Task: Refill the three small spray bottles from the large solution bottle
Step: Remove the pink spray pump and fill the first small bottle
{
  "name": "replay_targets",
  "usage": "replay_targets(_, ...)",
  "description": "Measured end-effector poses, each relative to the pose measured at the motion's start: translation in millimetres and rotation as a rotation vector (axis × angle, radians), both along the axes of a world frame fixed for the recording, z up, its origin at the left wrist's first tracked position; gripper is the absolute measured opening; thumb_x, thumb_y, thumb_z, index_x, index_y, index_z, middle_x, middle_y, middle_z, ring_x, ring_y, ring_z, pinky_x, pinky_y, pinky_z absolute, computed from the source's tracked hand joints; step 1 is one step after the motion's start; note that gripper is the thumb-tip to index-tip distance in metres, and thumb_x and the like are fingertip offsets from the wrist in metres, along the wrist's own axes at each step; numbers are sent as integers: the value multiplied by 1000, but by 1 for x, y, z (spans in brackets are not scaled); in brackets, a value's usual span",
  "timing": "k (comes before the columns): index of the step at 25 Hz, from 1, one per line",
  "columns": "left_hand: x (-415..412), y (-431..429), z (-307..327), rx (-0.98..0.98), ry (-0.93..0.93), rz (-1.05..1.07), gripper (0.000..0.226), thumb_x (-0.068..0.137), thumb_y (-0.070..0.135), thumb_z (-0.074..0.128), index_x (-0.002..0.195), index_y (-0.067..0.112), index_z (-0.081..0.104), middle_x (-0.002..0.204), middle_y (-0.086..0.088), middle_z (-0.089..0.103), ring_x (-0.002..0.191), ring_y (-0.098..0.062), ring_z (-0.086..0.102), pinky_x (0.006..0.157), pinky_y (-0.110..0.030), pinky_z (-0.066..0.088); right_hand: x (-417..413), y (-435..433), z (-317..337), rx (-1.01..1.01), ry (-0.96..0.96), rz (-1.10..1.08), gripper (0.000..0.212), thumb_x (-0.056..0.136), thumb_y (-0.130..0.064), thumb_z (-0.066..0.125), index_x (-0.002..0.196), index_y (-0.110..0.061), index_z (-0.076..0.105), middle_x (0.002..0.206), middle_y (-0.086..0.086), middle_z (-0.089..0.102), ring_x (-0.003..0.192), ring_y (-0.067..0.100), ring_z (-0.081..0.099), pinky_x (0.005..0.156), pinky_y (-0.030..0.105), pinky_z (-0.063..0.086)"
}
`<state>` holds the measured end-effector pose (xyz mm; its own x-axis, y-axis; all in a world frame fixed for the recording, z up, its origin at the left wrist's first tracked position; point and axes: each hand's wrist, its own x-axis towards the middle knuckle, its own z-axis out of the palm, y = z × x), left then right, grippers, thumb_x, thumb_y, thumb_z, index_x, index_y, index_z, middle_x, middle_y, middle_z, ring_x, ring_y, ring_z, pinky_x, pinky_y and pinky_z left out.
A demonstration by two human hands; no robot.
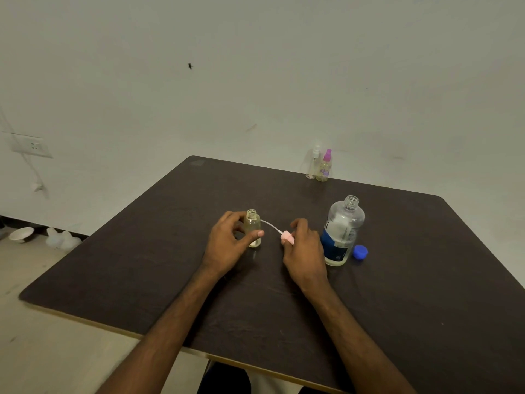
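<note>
A small clear spray bottle [252, 226] stands upright and uncapped at the table's middle; my left hand [227, 245] curls round it, thumb across its front. My right hand [304, 248] pinches its pink spray head [287, 238], whose thin dip tube arcs toward the bottle's neck. The large solution bottle [342, 231] with a blue label stands open just right of my right hand, partly filled with clear liquid. Its blue cap [360, 252] lies beside it. Two more small spray bottles, one with a clear head [313, 163] and one with a purple head [324, 166], stand capped at the far edge.
The dark table [397, 308] ends close to the wall behind the far bottles. On the floor at left lie a white bowl [21, 234] and pale plastic items [62, 238]. A wall socket [32, 147] with a hanging cable is at far left.
</note>
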<state>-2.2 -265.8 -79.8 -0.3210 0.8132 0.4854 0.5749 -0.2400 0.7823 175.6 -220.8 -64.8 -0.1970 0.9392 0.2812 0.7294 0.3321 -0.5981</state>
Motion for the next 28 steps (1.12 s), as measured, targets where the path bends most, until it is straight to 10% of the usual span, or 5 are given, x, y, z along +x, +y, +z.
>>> replay_targets(11, 0, -2, -1, -63, 38, -86, 52, 75, 33, 85, 121, 23, 64, 113, 10, 63, 96, -1, 63, 80, -10, 46, 1, -19, 0, 183, 11, 52, 54, 95, -20, 59, 143, -13, 36, 145, 4, 42, 136, 17, 35, 112, 32, 36)
replay_targets(19, 1, -4, 0, -92, 38, -101, 49, 82, 31, 80, 125, 23, 61, 114, 15, 67, 101, 2, 62, 79, -4, 43, 38, -31, 19, 871, 161, -69, 46, 86, -19, 71, 124, -14, 47, 129, 6, 52, 120, 23, 49, 103, 37, 34)
replay_targets(23, 0, -4, 0, -105, 37, -105, 48, 81, 33, 80, 124, 22, 63, 111, 15, 69, 101, 1, 64, 80, -2, 43, 69, -22, 21, 822, 450, -212, 61, 82, -28, 76, 127, -8, 40, 139, 15, 43, 130, 26, 43, 107, 40, 35)
replay_targets(28, 2, -6, 0, -101, -8, -126, 47, 79, 28, 83, 121, 22, 64, 105, 16, 70, 98, 5, 64, 83, -5, 44, 67, -14, 15, 288, 642, -76, 89, 81, -34, 77, 147, -22, 19, 148, 1, 37, 134, 14, 41, 109, 29, 40)
